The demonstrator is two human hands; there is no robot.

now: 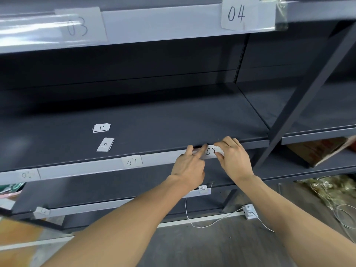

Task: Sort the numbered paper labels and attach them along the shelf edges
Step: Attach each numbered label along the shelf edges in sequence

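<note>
At the middle shelf's edge strip [161,158], the left hand [187,166] presses a forefinger on label 08 [210,151] while the right hand [234,158] pinches its end; a slip could seat it crooked or crease it.

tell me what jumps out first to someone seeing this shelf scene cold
Both hands meet at the front edge of the middle shelf: the left hand presses a fingertip at the left end of the 08 label, and the right hand pinches its right end. To the left, the 11 label and the 10 label lie loose on the shelf top. A large 04 label sits on the upper shelf edge.
</note>
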